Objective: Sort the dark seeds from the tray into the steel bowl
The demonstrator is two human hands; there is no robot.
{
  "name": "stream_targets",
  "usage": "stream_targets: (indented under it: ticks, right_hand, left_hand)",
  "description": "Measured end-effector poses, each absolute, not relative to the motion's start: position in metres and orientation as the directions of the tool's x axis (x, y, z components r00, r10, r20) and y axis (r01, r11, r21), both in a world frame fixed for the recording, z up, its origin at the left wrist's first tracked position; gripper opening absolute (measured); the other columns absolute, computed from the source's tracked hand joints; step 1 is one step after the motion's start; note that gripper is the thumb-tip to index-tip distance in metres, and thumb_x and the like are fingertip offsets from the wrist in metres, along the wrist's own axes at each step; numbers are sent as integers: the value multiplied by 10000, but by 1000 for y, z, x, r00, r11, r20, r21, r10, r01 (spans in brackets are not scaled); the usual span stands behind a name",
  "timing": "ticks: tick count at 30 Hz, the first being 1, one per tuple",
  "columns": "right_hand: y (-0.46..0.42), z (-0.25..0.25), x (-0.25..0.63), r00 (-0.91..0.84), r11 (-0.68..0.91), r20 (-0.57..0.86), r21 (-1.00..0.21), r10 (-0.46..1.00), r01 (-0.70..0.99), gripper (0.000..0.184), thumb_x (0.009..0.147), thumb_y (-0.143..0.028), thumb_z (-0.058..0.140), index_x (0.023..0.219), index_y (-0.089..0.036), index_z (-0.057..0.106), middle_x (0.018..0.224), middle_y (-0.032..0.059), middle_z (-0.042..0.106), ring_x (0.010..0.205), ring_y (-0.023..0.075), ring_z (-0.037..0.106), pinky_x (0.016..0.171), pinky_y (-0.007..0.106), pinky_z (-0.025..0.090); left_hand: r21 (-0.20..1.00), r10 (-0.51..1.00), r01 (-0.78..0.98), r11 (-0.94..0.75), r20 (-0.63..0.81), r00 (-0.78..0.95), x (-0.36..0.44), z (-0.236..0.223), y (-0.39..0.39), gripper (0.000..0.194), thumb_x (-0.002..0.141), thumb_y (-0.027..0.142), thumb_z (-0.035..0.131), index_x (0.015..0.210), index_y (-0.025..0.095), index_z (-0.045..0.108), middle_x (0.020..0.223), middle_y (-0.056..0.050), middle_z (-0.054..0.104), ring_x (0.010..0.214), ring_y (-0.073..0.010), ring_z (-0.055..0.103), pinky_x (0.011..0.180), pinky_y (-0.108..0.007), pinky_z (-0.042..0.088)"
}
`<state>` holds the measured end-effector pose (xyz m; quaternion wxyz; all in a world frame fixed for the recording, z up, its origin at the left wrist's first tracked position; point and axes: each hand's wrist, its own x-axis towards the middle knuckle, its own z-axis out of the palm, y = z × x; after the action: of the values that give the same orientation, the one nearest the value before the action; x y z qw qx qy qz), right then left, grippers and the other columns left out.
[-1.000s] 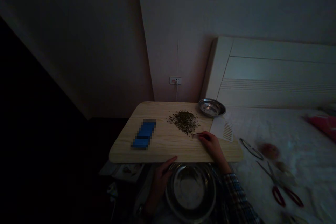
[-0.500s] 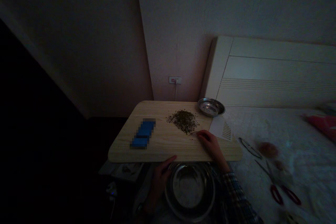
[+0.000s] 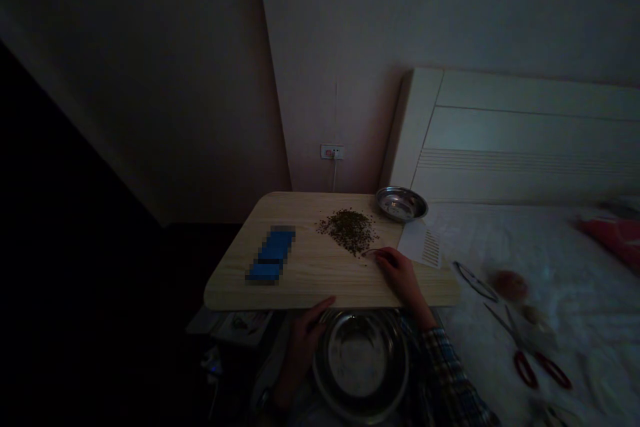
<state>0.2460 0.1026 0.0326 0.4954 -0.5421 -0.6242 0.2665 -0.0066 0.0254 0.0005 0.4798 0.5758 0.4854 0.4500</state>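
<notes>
The right hand [image 3: 400, 275] pinches a thin, curved tool [image 3: 373, 251] between thumb and fingertips, its tip pointing left to the near edge of a pile of small dark bits [image 3: 350, 230]. The tool looks like tweezers, though the light is too dim to be sure. The pile spreads beyond and to the left of that pinch, on a pale wooden table [image 3: 295, 293], with a few loose bits just below the tool's tip.

Just right of the grip and a little beyond lies a white card [image 3: 413, 240] with a row of narrow marks. Farther beyond the grip, a shallow metal bowl [image 3: 401, 203] sits at the table's far right corner. A blurred-out blue item [image 3: 273, 255] lies well to the left of the tool.

The left hand [image 3: 304, 337] is nearer the body, a fingertip at the table's near edge and the rest beside a large metal basin [image 3: 361, 363] below the table; whether it grips the rim I cannot tell. Right of the right hand, on the white bedding [image 3: 565, 273], are a thin dark loop [image 3: 475, 281], a reddish round thing [image 3: 510, 285] and red-handled scissors [image 3: 525, 350].
</notes>
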Motion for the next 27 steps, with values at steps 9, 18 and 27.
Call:
stream_targets:
  ticks: [9,18,27]
  right_hand:
    - [102,35,246,119,261,333,-877,935,404,227,785,-318,527,936,-185,634,914,62,674,828,194,612,776,328,470]
    - [103,32,245,63,265,314,-877,947,400,227,774,-315,535,931,-193,642,911,52,677,830,191,611,779,329,468]
    - [104,34,249,200,227,326,-888,924,400,234,783,-342,520,911,-191,644,911,70,678,821,205,612,755,330,468]
  left_hand:
    - [990,994,131,-58,45,102,-7,-4,26,364,723,189,517,1065,211,639,1134,-29,648,1089,-211,562,1015,-382,381]
    - [988,991,140,-60,41,131,-7,2,24,401,709,151,498,1082,213,630,1145,-26,641,1095,-209,557,1013,-376,385]
    - [989,992,143,-47,29,125,-7,0,26,406,696,153,500,1075,212,635,1151,-23,638,1111,-208,548,1023,-370,373]
